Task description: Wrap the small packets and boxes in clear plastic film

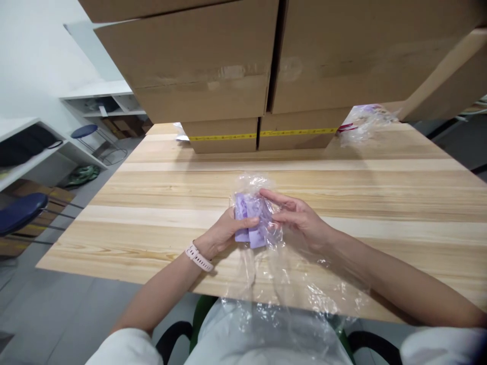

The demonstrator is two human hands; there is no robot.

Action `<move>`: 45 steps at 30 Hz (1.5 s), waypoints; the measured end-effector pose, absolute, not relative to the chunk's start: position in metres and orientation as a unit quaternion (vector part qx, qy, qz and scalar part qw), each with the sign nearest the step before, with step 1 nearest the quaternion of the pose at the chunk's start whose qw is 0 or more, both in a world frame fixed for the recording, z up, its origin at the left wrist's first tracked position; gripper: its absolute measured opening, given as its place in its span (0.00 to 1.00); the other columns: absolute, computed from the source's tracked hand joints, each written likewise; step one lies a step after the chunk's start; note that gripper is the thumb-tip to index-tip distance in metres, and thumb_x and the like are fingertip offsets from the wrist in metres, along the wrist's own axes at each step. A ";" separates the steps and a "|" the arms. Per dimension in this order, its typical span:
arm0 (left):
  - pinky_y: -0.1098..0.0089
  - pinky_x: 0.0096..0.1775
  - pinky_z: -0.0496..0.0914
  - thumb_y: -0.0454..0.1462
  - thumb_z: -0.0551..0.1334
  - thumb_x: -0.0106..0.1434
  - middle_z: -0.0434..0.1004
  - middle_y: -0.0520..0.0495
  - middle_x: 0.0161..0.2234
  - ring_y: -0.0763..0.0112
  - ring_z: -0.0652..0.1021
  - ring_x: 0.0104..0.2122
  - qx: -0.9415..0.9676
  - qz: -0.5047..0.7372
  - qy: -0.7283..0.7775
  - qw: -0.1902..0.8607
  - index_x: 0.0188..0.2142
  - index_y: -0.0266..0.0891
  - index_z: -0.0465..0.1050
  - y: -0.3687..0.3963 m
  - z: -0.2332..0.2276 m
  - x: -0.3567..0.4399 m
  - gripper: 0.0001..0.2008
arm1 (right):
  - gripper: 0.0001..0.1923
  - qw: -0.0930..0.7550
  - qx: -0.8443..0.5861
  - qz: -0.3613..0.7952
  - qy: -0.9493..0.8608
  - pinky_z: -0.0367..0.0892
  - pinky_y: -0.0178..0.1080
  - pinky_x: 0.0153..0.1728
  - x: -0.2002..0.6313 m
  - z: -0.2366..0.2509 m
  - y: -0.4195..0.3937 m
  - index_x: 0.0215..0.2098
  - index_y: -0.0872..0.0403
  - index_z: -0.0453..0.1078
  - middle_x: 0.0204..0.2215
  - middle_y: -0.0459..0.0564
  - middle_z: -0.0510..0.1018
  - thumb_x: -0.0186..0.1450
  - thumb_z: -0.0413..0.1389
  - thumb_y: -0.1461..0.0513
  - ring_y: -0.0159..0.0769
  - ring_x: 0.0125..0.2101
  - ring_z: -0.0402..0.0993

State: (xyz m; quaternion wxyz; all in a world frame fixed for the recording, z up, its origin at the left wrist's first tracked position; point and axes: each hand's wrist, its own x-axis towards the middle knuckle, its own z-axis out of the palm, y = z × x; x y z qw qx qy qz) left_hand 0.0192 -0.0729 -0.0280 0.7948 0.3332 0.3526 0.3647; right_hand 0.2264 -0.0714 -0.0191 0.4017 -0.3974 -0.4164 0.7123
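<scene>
A small purple packet (249, 219) sits inside the top of a long clear plastic bag (281, 289) that hangs down over the table's front edge into my lap. My left hand (220, 234), with a pale pink watch at its wrist, grips the packet from the left, thumb across its front. My right hand (299, 218) holds the bag and the packet from the right, fingers stretched over the plastic. Both hands hover just above the wooden table (380, 203).
Large cardboard boxes (213, 66) are stacked at the table's far side, two with yellow tape. Another clear bag with purple contents (363, 119) lies at the far right. White shelves (45, 147) and blue stools (19, 213) stand to the left on the grey floor.
</scene>
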 end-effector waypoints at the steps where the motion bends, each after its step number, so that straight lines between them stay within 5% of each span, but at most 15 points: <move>1: 0.66 0.42 0.77 0.36 0.80 0.50 0.86 0.40 0.40 0.63 0.84 0.36 0.335 0.368 0.377 0.781 0.47 0.32 0.80 -0.071 -0.029 0.018 0.25 | 0.31 0.399 -0.402 0.704 -0.429 0.73 0.38 0.34 0.229 -0.016 -0.069 0.57 0.45 0.78 0.64 0.49 0.73 0.55 0.68 0.64 0.26 0.27 0.70; 4: 0.69 0.37 0.77 0.34 0.81 0.46 0.85 0.43 0.33 0.67 0.83 0.30 0.308 0.396 0.429 0.751 0.38 0.30 0.81 -0.064 -0.033 0.016 0.21 | 0.31 0.405 -0.444 0.631 -0.491 0.69 0.36 0.29 0.247 -0.005 -0.056 0.58 0.46 0.78 0.58 0.49 0.78 0.55 0.65 0.63 0.25 0.23 0.65; 6: 0.68 0.35 0.79 0.34 0.82 0.43 0.85 0.43 0.33 0.66 0.83 0.30 0.292 0.411 0.442 0.742 0.36 0.30 0.81 -0.060 -0.034 0.013 0.21 | 0.32 0.383 -0.498 0.547 -0.553 0.67 0.36 0.26 0.272 0.000 -0.040 0.61 0.46 0.76 0.45 0.48 0.83 0.57 0.62 0.62 0.26 0.20 0.63; 8: 0.67 0.34 0.80 0.34 0.82 0.43 0.86 0.43 0.33 0.64 0.84 0.30 0.287 0.423 0.444 0.736 0.37 0.31 0.81 -0.057 -0.034 0.011 0.21 | 0.32 0.314 -0.552 0.447 -0.630 0.63 0.36 0.24 0.303 -0.001 -0.020 0.63 0.48 0.74 0.27 0.44 0.79 0.59 0.59 0.60 0.29 0.19 0.63; 10: 0.66 0.34 0.80 0.33 0.82 0.44 0.86 0.43 0.34 0.64 0.84 0.30 0.289 0.438 0.442 0.728 0.38 0.31 0.81 -0.055 -0.033 0.009 0.22 | 0.30 0.237 -0.574 0.357 -0.698 0.64 0.37 0.24 0.334 -0.007 0.001 0.62 0.51 0.75 0.19 0.42 0.72 0.61 0.58 0.59 0.33 0.19 0.64; 13: 0.66 0.34 0.81 0.33 0.81 0.44 0.86 0.42 0.35 0.63 0.84 0.30 0.297 0.456 0.438 0.716 0.39 0.31 0.81 -0.055 -0.033 0.007 0.22 | 0.25 0.197 -0.589 0.199 -0.758 0.72 0.46 0.36 0.363 -0.014 0.019 0.57 0.51 0.77 0.33 0.51 0.80 0.62 0.59 0.57 0.45 0.33 0.77; 16: 0.66 0.35 0.81 0.33 0.80 0.46 0.86 0.41 0.35 0.63 0.84 0.31 0.306 0.459 0.427 0.717 0.40 0.30 0.81 -0.054 -0.034 0.005 0.21 | 0.18 0.261 -0.602 -0.022 -0.754 0.70 0.57 0.48 0.357 -0.003 0.011 0.53 0.51 0.77 0.54 0.60 0.77 0.66 0.57 0.57 0.60 0.55 0.72; 18: 0.65 0.37 0.81 0.33 0.80 0.48 0.86 0.40 0.36 0.62 0.85 0.32 0.310 0.454 0.416 0.725 0.41 0.31 0.80 -0.054 -0.035 0.005 0.21 | 0.13 0.338 -0.585 -0.090 -0.732 0.70 0.56 0.47 0.337 0.011 -0.006 0.48 0.50 0.77 0.52 0.61 0.77 0.71 0.54 0.56 0.57 0.51 0.73; 20: 0.63 0.39 0.81 0.32 0.79 0.49 0.86 0.40 0.38 0.61 0.85 0.34 0.314 0.446 0.408 0.732 0.43 0.32 0.79 -0.056 -0.035 0.007 0.22 | 0.12 0.394 -0.535 -0.045 -0.746 0.71 0.49 0.38 0.312 0.022 -0.026 0.40 0.49 0.77 0.41 0.57 0.81 0.73 0.54 0.54 0.45 0.37 0.76; 23: 0.63 0.41 0.80 0.34 0.80 0.49 0.86 0.40 0.39 0.61 0.85 0.35 0.326 0.434 0.402 0.738 0.45 0.32 0.79 -0.059 -0.036 0.011 0.24 | 0.11 0.356 -0.458 0.106 -0.808 0.68 0.40 0.30 0.276 0.019 -0.047 0.38 0.51 0.76 0.32 0.49 0.80 0.72 0.57 0.54 0.35 0.27 0.73; 26: 0.63 0.43 0.80 0.36 0.80 0.48 0.86 0.39 0.41 0.61 0.85 0.37 0.338 0.424 0.383 0.748 0.46 0.33 0.79 -0.063 -0.037 0.016 0.26 | 0.12 0.323 -0.441 0.110 -0.830 0.66 0.37 0.29 0.258 0.008 -0.058 0.41 0.53 0.77 0.36 0.50 0.80 0.72 0.58 0.53 0.32 0.27 0.74; 31: 0.63 0.43 0.80 0.38 0.81 0.49 0.86 0.39 0.40 0.61 0.85 0.36 0.327 0.431 0.390 0.745 0.45 0.33 0.80 -0.065 -0.038 0.019 0.25 | 0.15 0.406 -0.493 0.005 -0.769 0.64 0.38 0.30 0.264 0.021 -0.065 0.32 0.53 0.78 0.30 0.52 0.80 0.71 0.60 0.51 0.36 0.29 0.74; 34: 0.63 0.42 0.79 0.39 0.80 0.50 0.86 0.40 0.39 0.61 0.85 0.36 0.337 0.441 0.381 0.740 0.45 0.33 0.80 -0.068 -0.035 0.021 0.25 | 0.17 0.346 -0.497 0.242 -0.758 0.67 0.38 0.30 0.264 0.023 -0.065 0.33 0.53 0.79 0.29 0.51 0.81 0.69 0.61 0.49 0.34 0.27 0.74; 38: 0.65 0.42 0.78 0.41 0.80 0.52 0.86 0.41 0.39 0.61 0.85 0.37 0.380 0.422 0.360 0.741 0.45 0.35 0.81 -0.077 -0.026 0.026 0.24 | 0.20 0.261 -0.389 0.658 -0.589 0.76 0.42 0.42 0.240 -0.014 -0.069 0.46 0.53 0.80 0.41 0.52 0.84 0.63 0.67 0.48 0.40 0.40 0.81; 45: 0.68 0.35 0.76 0.59 0.73 0.54 0.83 0.45 0.31 0.64 0.82 0.33 0.347 0.460 0.397 0.714 0.42 0.37 0.79 -0.075 -0.030 0.031 0.30 | 0.20 0.327 -0.339 0.790 -0.392 0.78 0.47 0.48 0.215 -0.041 -0.081 0.46 0.50 0.80 0.42 0.51 0.85 0.57 0.73 0.55 0.40 0.41 0.83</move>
